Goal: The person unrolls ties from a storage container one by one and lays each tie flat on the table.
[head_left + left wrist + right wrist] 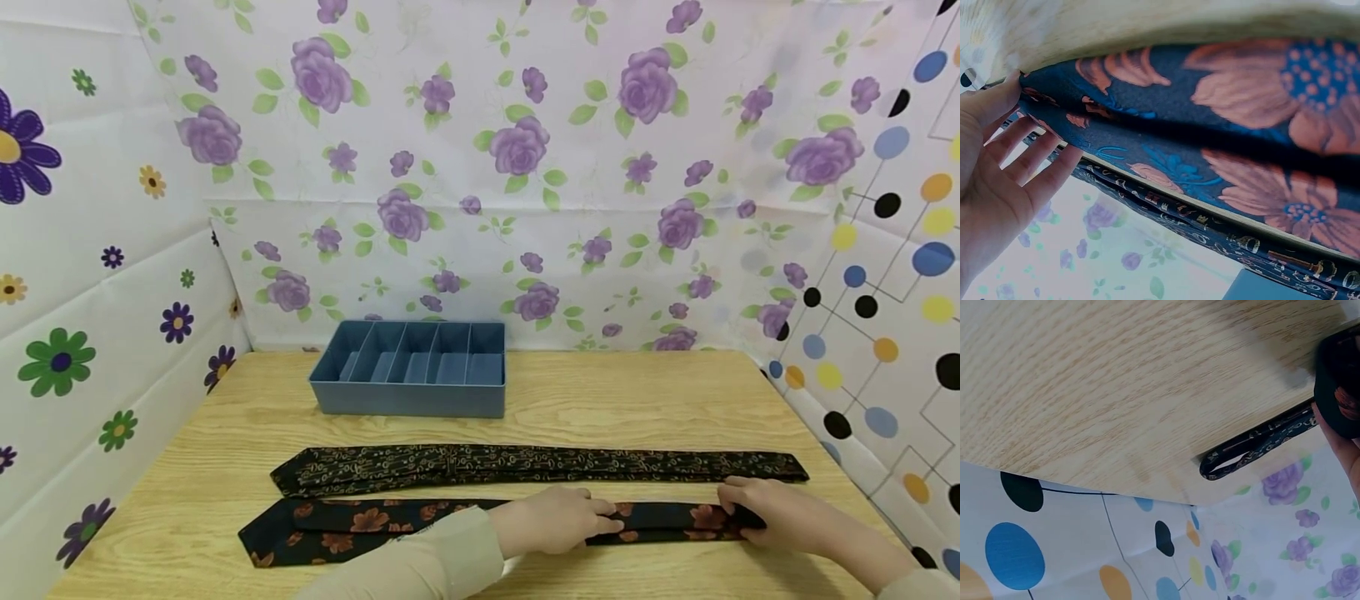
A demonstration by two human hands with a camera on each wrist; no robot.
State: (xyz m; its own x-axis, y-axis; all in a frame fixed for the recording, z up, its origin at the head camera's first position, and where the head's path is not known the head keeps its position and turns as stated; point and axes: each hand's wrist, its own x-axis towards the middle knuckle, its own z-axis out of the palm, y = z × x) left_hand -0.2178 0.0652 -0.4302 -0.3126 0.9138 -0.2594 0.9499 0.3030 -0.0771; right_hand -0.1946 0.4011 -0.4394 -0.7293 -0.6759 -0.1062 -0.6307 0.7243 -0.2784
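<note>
A dark necktie with orange flowers (352,521) lies lengthwise across the front of the table, its wide pointed tip to the left. My left hand (558,518) grips it past the middle; in the left wrist view the thumb (1004,100) is at one edge and the fingertips at the other. My right hand (780,512) holds the narrow right end, which bends up in a dark curl (1332,394) in the right wrist view. Just behind lies a second necktie (525,463), black with a small gold pattern, nearly parallel and untouched by either hand.
A blue-grey box (412,398) with several compartments stands at the back left of the wooden table (637,400). Flower-printed cloth (465,167) hangs behind, and a dotted cloth (885,333) borders the right side.
</note>
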